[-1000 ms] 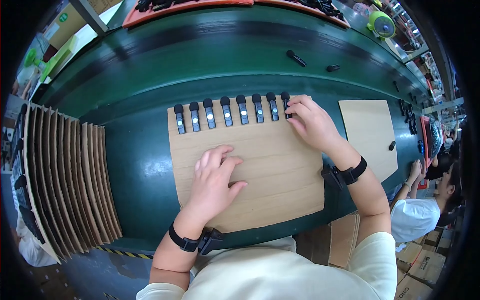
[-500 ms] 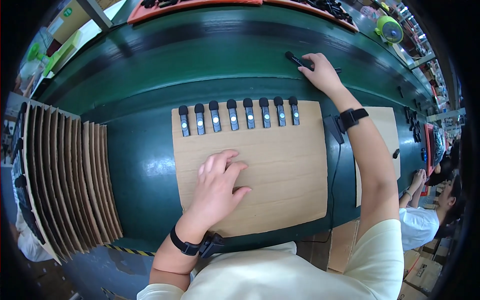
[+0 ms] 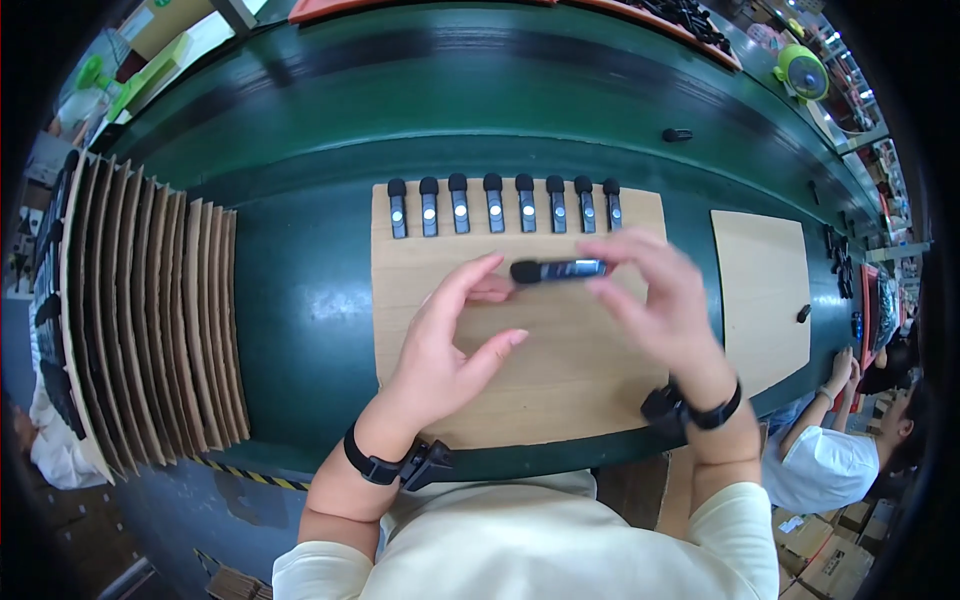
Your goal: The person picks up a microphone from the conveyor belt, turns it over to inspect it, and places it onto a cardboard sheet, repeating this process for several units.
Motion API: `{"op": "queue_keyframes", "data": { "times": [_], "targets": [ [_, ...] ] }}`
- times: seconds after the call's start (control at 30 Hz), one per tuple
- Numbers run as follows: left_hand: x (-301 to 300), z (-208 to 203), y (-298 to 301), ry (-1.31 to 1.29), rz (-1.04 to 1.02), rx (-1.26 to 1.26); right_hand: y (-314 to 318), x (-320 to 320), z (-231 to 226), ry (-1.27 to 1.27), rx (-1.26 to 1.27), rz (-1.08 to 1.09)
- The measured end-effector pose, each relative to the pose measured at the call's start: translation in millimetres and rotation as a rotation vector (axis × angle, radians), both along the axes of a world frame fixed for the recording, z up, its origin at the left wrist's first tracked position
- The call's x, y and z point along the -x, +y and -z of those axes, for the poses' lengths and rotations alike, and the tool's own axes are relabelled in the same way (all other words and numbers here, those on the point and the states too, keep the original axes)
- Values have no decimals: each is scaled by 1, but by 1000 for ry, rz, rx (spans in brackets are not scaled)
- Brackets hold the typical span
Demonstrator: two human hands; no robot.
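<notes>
My right hand (image 3: pixel 668 300), a little blurred, pinches a small black wireless microphone (image 3: pixel 562 270) by one end between thumb and fingers. The microphone lies level in the air above a cardboard sheet (image 3: pixel 560 370), its round foam head pointing left. Close to that head is my left hand (image 3: pixel 435 345), thumb and fingers apart with nothing held; whether a fingertip touches the foam I cannot tell. Along the sheet's far edge lies a row of several similar microphones (image 3: pixel 494 205), foam heads away from me, each with a pale round spot.
Upright cardboard sheets (image 3: pixel 165 320) stand packed at the left. On the green bench (image 3: pixel 300 270), another cardboard sheet (image 3: pixel 765 290) lies right, bearing a small black piece (image 3: pixel 803 314). Farther off are a single black piece (image 3: pixel 677 135) and red trays (image 3: pixel 650 15). A co-worker (image 3: pixel 825 450) sits right.
My right hand has come back from the far bench to the middle with the microphone. My left hand has spread its thumb and fingers near it. The view has shifted slightly.
</notes>
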State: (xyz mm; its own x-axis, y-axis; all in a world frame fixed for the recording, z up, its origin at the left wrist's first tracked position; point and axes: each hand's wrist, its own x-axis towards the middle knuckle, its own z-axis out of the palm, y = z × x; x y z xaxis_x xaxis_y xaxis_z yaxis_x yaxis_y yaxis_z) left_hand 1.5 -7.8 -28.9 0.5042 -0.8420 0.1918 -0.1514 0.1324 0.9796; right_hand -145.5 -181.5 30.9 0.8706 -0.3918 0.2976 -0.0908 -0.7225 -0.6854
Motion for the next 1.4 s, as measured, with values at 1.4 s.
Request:
{"op": "queue_keyframes", "data": {
  "times": [1.4],
  "targets": [
    [0,1,3,-321,128,146,47,16,60,-344,-339,-120]
  ]
}}
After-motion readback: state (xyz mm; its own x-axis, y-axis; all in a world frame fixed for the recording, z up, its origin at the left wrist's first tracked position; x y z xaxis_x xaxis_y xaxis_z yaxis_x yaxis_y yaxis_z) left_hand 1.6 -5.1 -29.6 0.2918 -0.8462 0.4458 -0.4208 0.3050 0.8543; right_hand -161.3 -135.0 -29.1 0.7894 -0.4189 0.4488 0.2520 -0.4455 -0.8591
